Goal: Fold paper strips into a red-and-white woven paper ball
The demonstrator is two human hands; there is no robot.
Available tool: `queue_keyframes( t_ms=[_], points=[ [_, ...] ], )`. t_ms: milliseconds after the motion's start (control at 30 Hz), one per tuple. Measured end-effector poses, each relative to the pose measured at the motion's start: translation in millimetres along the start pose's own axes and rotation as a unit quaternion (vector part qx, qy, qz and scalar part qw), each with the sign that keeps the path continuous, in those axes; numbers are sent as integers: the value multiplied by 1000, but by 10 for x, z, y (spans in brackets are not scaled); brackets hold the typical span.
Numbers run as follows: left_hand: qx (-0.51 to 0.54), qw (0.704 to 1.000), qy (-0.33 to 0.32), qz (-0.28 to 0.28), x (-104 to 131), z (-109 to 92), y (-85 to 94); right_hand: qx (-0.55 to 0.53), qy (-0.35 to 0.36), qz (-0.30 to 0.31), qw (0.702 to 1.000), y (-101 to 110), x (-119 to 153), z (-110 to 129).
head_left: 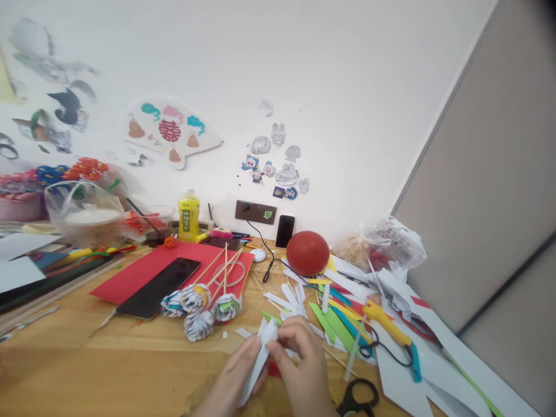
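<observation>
A folded strip of white paper [259, 366] is held between both hands near the bottom middle of the view. My left hand [240, 368] is closed on its left side, thumb along the paper. On the right side, my right hand [299, 359] pinches the paper's upper part between thumb and curled fingers. Something red shows partly beneath the hands. Several paper flowers on thin sticks [226, 307] lie up and to the left, on the edge of a red sheet [134, 266]. Black-handled scissors [358, 397] lie right of my right hand, their blades out of view.
Paper strips [330, 318], a yellow glue gun [388, 324] and white sheets [408, 370] cover the table's right side. A red balloon [307, 253], a phone [285, 231] and a yellow bottle [188, 215] stand near the wall. A black tablet-like device [158, 288] lies left.
</observation>
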State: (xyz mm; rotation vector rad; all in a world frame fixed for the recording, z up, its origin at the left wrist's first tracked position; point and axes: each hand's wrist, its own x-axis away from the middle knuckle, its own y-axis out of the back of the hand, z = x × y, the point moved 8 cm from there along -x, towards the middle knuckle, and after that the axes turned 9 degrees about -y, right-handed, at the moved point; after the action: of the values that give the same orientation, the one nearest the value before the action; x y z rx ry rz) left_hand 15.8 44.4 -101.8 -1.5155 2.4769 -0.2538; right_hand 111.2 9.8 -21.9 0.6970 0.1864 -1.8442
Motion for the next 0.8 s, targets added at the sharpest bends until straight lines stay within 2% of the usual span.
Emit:
queue_keyframes(
  t_ms=[133, 267, 400, 467, 600, 667, 800],
  points=[
    [36, 999, -7, -12, 7, 2, -11, 53, 110, -45, 992, 69, 84, 192],
    [55, 998, 8, -2, 45, 32, -56, 71, 140, -75, 985, 123, 125, 239],
    [55, 998, 21, 12, 75, -12, -102, 27, 80, -58, 995, 100, 72, 102],
    [69, 997, 16, 4, 76, -59, -102, -45, 6, -27, 999, 53, 23, -41],
    [70, 997, 10, 11, 72, -135, -117, -150, -129, 37, 980, -47, -34, -258],
    [61, 997, 21, 30, 80, -154, -136, -137, -141, 70, 978, -61, -57, -253],
    [65, 997, 34, 39, 107, -216, -145, -120, -82, 97, 985, 7, -120, -116]
  ],
)
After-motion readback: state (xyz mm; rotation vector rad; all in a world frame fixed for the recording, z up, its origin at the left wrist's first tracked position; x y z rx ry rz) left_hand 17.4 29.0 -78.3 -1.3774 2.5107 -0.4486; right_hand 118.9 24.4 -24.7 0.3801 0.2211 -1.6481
